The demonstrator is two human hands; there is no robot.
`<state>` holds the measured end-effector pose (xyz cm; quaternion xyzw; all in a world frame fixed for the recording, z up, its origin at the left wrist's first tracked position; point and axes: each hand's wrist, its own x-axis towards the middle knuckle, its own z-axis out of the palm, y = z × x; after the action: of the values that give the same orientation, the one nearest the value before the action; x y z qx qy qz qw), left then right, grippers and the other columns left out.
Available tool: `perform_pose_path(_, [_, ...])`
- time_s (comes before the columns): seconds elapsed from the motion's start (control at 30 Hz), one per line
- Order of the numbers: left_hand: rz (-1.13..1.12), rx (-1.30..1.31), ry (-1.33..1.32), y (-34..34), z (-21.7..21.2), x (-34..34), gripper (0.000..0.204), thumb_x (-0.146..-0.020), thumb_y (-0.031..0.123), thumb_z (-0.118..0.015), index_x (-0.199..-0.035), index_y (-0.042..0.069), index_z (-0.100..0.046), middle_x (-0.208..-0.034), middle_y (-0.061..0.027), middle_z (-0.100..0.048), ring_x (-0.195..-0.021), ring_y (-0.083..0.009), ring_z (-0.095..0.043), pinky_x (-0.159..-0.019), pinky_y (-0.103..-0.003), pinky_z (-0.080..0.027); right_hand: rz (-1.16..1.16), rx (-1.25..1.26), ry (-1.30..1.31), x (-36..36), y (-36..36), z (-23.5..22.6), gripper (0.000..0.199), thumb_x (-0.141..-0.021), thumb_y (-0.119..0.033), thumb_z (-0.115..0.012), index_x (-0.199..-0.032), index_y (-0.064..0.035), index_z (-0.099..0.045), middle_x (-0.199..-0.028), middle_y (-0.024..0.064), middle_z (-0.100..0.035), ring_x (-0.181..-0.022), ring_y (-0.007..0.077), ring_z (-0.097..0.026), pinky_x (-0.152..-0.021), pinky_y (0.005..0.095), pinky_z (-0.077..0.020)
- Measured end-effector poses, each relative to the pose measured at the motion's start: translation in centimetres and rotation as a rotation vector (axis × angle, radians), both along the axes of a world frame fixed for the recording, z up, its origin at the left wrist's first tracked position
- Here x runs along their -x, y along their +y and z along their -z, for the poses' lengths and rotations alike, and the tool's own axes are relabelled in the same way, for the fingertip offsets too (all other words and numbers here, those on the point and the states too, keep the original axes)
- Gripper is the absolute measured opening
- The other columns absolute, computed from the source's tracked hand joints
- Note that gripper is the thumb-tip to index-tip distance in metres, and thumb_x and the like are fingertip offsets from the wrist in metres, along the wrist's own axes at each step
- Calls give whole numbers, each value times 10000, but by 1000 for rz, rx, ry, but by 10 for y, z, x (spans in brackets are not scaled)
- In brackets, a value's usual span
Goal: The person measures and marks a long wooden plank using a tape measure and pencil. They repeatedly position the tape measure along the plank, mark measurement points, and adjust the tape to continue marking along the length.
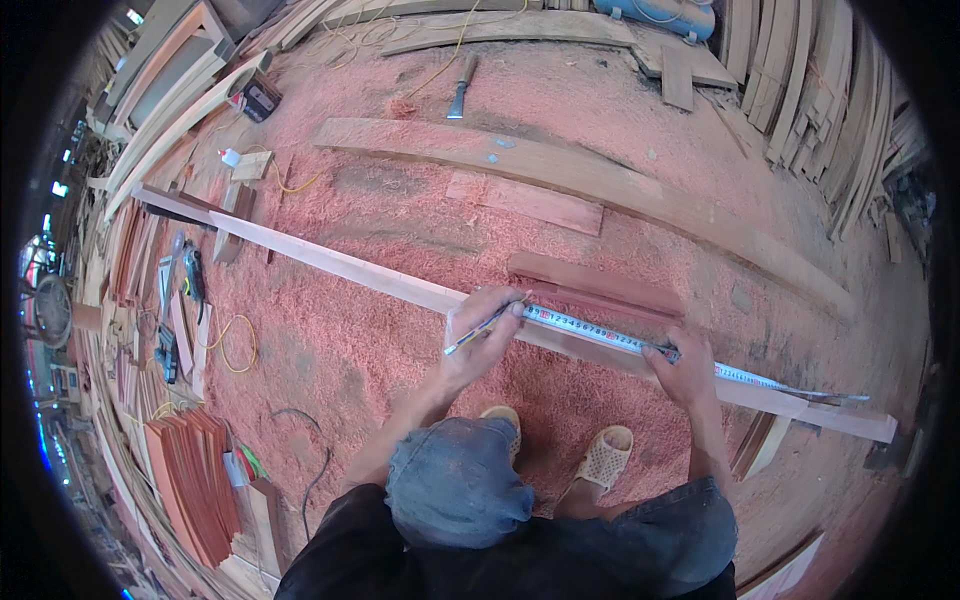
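A long, narrow wooden strip (350,268) slants across the view in front of me, its left end farther away than its right. A white tape measure blade (575,325) with dark markings lies along its right half. My left hand (480,340) is closed near the strip's middle, pinching the blade's left end with thumb and fingers. A slim pencil (478,332) also sits in that hand, slanting across the fingers. My right hand (685,368) grips the blade farther right, the thumb on top of it. Beyond this hand the blade runs on and lifts off the strip's right end.
Pink shavings cover the floor. A long plank (580,160) and short boards (600,285) lie beyond the strip. A chisel-like tool (462,88) lies farther off. Stacked reddish boards (195,485), power tools (193,275) and cords are at left; planks (815,90) lean at far right.
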<state>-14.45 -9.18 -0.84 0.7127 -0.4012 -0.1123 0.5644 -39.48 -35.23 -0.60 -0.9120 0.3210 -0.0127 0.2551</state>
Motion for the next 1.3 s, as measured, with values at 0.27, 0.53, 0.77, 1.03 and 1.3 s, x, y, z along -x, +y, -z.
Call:
perform_pose_path(0.27, [241, 76, -32, -15, -6, 10, 179, -985, 27, -770, -1159, -8, -751, -965, -158, -750, -836, -326, -727, -742, -432, -583, 8, -28, -10, -6, -3, -4, 353, -901, -385, -853, -937, -58, -725, -902, 196, -774, -930, 436, -746, -877, 540, -542])
perform_pose_path(0.53, [391, 8, -63, -38, 10, 20, 194, -929, 26, -801, -1112, -2, -739, -900, -169, -717, -793, -379, -720, -675, -460, -577, 1, -32, -123, -3, -4, 4, 341, -883, -310, -867, -919, -14, -702, -872, 223, -725, -828, 440, -703, -746, 513, -539])
perform_pose_path(0.77, [376, -48, -150, -39, 8, 23, 218, -898, 29, -817, -1099, 2, -740, -879, -164, -718, -756, -371, -719, -667, -459, -582, -4, -72, -52, -1, -6, 7, 337, -909, -391, -838, -964, -84, -709, -927, 182, -740, -985, 427, -702, -903, 563, -509])
perform_pose_path(1.03, [394, -62, -161, -41, 8, 24, 224, -913, 32, -813, -1118, -8, -733, -885, -171, -716, -777, -382, -728, -676, -475, -585, 4, -103, -17, -3, -6, 3, 322, -911, -383, -843, -995, -92, -731, -970, 167, -752, -1033, 412, -704, -939, 548, -506])
perform_pose_path(1.3, [403, -99, -171, -41, 7, 24, 219, -928, 47, -807, -1125, -4, -729, -926, -185, -722, -834, -405, -734, -720, -493, -593, 8, -107, 3, -5, -6, -1, 312, -916, -370, -840, -974, -83, -730, -960, 174, -753, -1007, 413, -711, -938, 537, -513])
